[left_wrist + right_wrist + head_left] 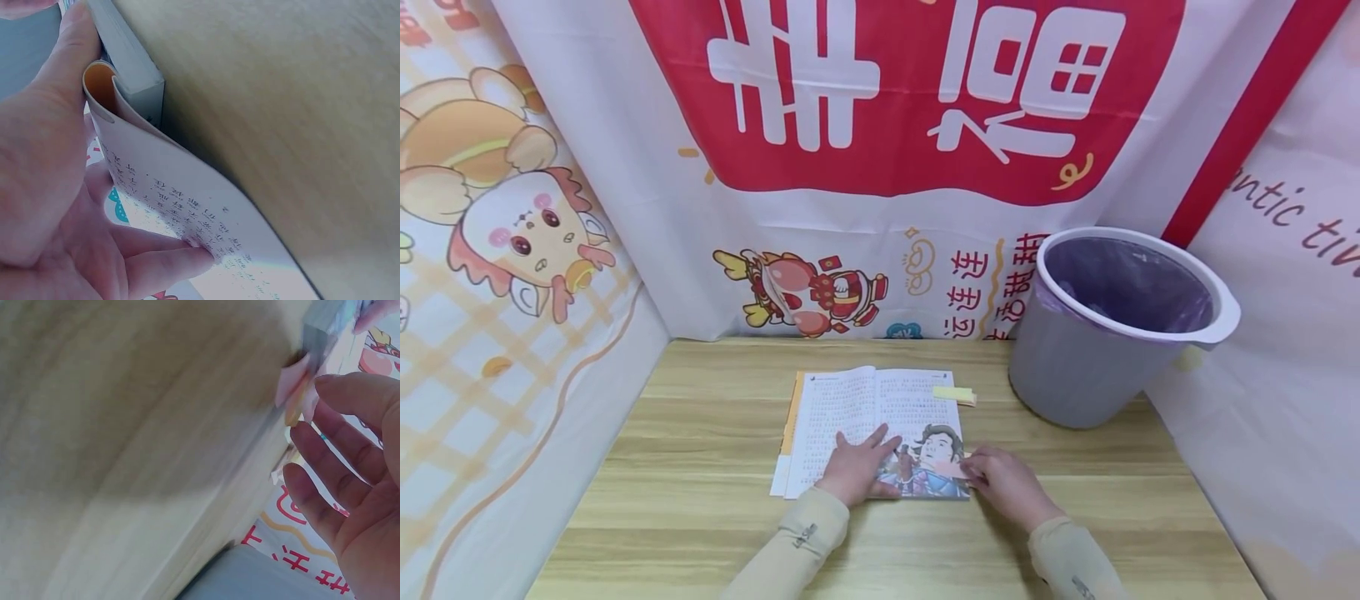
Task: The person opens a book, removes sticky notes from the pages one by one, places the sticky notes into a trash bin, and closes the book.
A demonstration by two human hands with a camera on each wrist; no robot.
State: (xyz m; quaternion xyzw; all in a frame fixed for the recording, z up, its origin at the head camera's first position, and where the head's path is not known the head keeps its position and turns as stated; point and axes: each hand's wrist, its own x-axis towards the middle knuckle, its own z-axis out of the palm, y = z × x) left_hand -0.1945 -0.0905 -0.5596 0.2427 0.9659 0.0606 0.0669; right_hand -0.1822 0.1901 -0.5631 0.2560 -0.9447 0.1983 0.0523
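Note:
An open book (842, 408) lies on the wooden table, printed text on both pages and a drawn figure (936, 450) on the lower right page. My left hand (859, 468) rests on the book near the spine, fingers spread, its thumb by the lower edge. In the left wrist view that hand presses the curved page (181, 169). At the book's right edge, my right hand (1003, 483) pinches a pink sticky note (309, 406) between thumb and forefinger. An orange tab (294, 411) sits close beside it. Higher on the right page, yellow sticky notes (953, 394) stick out past the edge.
A grey bin (1075, 367) with a white rim and a dark liner stands at the table's back right. Printed cloth (880, 217) hangs behind the table, with more on both sides. The wooden table (700, 450) extends around the book.

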